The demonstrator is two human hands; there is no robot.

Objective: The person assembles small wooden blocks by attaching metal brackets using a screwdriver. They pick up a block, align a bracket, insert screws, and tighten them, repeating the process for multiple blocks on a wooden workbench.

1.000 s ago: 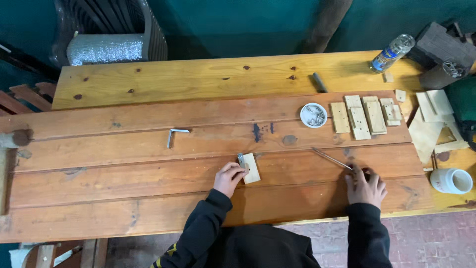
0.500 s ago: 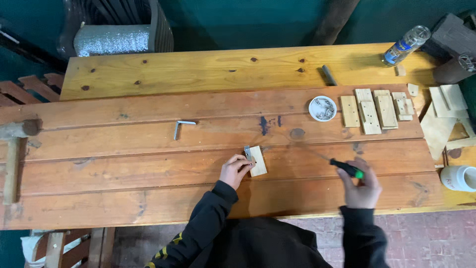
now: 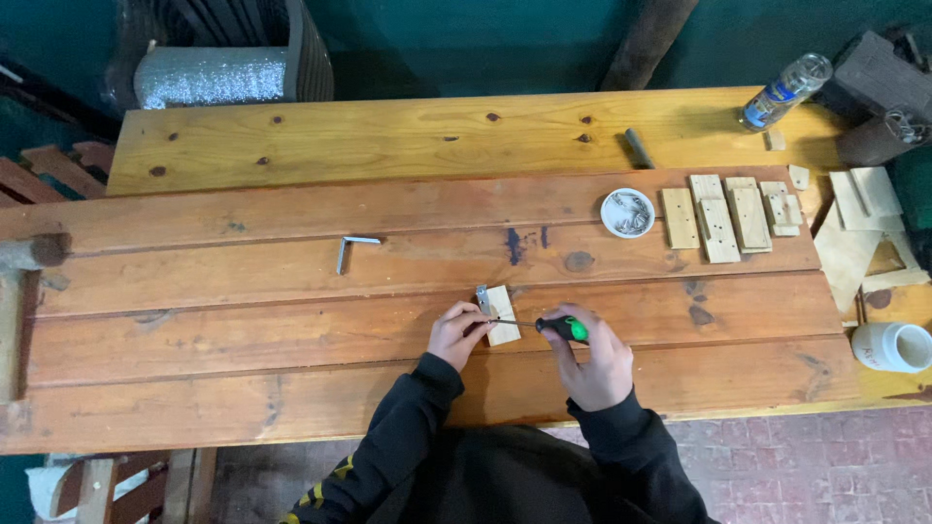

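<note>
Wood block [image 3: 503,315] between hands — left [image 3: 456,335], right [image 3: 594,361].

The person wears a black long-sleeved top; its ribbed cuffs end at the wrists above the bare left hand [image 3: 456,333] and right hand [image 3: 597,364]; yellow markings show low on the left sleeve.

Counting outward from the small wooden block [image 3: 502,315] at the middle of the workbench [image 3: 291,146]: one block there, one metal bracket [image 3: 482,298] touching its left edge, and one green-handled screwdriver [image 3: 544,326] across it. Up and left lies one L-shaped bracket [image 3: 352,248]. Up and right sit one white dish of screws [image 3: 627,212] and roughly five wooden slats [image 3: 730,213]. Farther right are one plastic bottle [image 3: 786,90] and one white cup [image 3: 891,346]. Two hands work here.
</note>
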